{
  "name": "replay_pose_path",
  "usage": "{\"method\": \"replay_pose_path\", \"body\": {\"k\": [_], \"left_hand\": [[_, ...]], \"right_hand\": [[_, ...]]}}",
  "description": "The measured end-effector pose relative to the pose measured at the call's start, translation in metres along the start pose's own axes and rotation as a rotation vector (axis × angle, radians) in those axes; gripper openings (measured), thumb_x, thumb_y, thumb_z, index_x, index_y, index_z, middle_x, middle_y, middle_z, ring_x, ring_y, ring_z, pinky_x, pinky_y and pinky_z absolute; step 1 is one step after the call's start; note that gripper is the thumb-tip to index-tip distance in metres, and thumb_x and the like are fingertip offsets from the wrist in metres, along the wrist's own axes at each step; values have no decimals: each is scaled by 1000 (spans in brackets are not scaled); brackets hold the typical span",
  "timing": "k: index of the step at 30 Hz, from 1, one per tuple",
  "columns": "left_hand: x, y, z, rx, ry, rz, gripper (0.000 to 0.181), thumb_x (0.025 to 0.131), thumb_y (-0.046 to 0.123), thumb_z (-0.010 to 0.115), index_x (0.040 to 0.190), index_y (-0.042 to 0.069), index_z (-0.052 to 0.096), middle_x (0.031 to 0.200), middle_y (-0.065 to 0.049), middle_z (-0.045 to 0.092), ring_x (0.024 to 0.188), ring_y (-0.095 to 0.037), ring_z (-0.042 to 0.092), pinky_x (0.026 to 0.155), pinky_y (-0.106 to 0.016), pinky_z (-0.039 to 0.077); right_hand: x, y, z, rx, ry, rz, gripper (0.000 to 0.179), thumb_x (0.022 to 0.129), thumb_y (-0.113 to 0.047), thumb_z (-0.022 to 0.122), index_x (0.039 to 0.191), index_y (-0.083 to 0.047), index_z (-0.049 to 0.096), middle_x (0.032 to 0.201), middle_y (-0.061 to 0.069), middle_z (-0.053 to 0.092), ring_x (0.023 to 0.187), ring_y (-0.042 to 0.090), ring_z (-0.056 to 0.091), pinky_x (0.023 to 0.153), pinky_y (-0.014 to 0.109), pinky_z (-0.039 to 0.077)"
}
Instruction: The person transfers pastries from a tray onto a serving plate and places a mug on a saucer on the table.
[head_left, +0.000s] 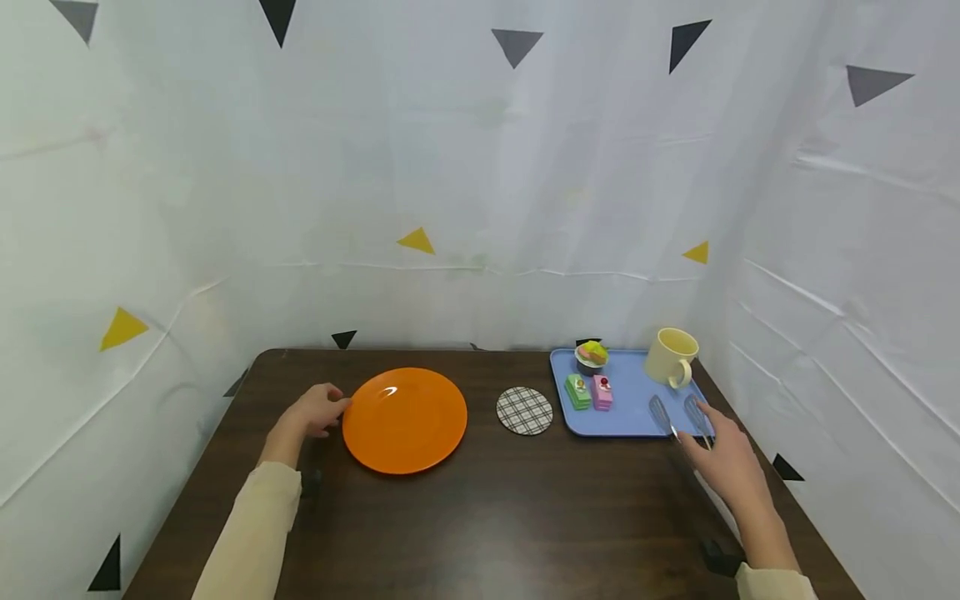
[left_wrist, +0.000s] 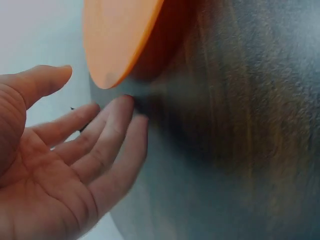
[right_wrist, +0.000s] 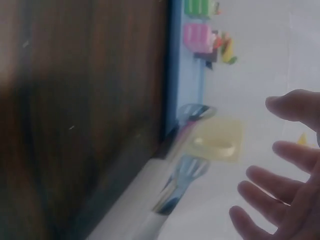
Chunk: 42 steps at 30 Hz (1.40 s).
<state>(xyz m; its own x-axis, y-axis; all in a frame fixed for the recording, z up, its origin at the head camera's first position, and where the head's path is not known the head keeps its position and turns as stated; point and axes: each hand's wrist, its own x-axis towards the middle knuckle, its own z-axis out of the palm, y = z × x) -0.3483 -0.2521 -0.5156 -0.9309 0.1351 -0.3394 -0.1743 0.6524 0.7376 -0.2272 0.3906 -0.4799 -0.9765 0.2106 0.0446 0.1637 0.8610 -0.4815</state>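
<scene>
My left hand [head_left: 309, 415] is at the left rim of a round orange plate [head_left: 405, 421] on the table. In the left wrist view its fingers [left_wrist: 92, 155] are relaxed and spread, just short of the plate's edge, with nothing held. At the right, my right hand [head_left: 723, 462] hovers by a pair of tongs [head_left: 660, 414] whose two slotted heads lie over a blue tray [head_left: 630, 423]. The right wrist view has the thumb and fingers [right_wrist: 270, 197] spread apart, away from the tongs. Part of the tongs' handle is hidden by the hand in the head view.
On the tray are a yellow mug [head_left: 667, 358], a green toy cake [head_left: 578, 392], a pink toy cake [head_left: 602, 392] and a small cup with a colourful top [head_left: 592, 356]. A checked round coaster [head_left: 524, 411] lies between plate and tray. White curtains [head_left: 465, 167] surround the dark table [head_left: 480, 525].
</scene>
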Motion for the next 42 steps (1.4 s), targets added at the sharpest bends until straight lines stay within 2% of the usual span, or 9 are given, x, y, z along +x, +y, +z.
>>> {"method": "replay_pose_path", "body": {"k": [3, 7, 13, 16, 21, 28, 36, 42], "left_hand": [[0, -6, 4, -56, -17, 0, 51, 104, 25, 49, 140, -10, 38, 130, -30, 53, 110, -38, 63, 85, -46, 58], [0, -9, 8, -127, -20, 2, 52, 105, 24, 49, 141, -11, 35, 132, -32, 51, 110, -38, 63, 83, -43, 59], [0, -11, 11, -129, 8, -18, 49, 105, 21, 49, 140, -11, 37, 128, -30, 52, 101, -32, 64, 78, -36, 60], [1, -15, 15, -119, 27, -39, 45, 104, 19, 51, 138, -10, 42, 124, -27, 54, 93, -27, 63, 76, -34, 60], [1, -15, 20, -105, 48, -24, 39, 101, 11, 52, 133, -11, 48, 116, -24, 59, 88, -24, 64, 77, -35, 60], [4, -16, 21, -99, 59, 10, 37, 101, 8, 52, 132, -12, 49, 112, -23, 62, 87, -24, 64, 81, -37, 59], [9, -27, 23, -211, 39, 27, 41, 103, 16, 52, 138, -7, 48, 125, -23, 58, 97, -23, 64, 86, -36, 58], [13, -30, 25, -245, 33, 33, 43, 103, 21, 54, 138, -4, 49, 122, -20, 59, 93, -21, 64, 82, -32, 59]], "right_hand": [[-1, 12, 3, -20, -47, 24, 87, 96, -56, 54, 155, 0, 24, 151, 38, 27, 135, 59, 28, 97, 75, 33], [0, 24, 7, -34, -55, 33, 89, 94, -52, 59, 154, 2, 23, 149, 39, 28, 133, 60, 29, 95, 75, 34], [4, 36, 10, -42, -74, 82, 114, 88, -49, 70, 157, -2, -7, 151, 43, 18, 131, 65, 25, 95, 79, 31], [2, 38, 9, -41, -118, 125, 121, 86, -51, 71, 156, -3, -15, 150, 45, 14, 129, 67, 22, 95, 80, 28], [-2, 41, 10, -25, -194, 148, 118, 87, -52, 68, 154, 4, -11, 147, 48, 13, 128, 69, 21, 97, 79, 29], [-3, 45, 11, -5, -219, 183, 113, 89, -49, 66, 152, 11, -6, 145, 49, 15, 129, 66, 26, 99, 74, 32], [-2, 56, 16, -33, -231, 225, 108, 88, -48, 66, 149, 15, 3, 141, 49, 23, 126, 65, 32, 97, 73, 35], [-2, 63, 17, -43, -224, 224, 101, 87, -49, 67, 143, 20, 17, 131, 47, 37, 116, 61, 44, 90, 70, 41]]}}
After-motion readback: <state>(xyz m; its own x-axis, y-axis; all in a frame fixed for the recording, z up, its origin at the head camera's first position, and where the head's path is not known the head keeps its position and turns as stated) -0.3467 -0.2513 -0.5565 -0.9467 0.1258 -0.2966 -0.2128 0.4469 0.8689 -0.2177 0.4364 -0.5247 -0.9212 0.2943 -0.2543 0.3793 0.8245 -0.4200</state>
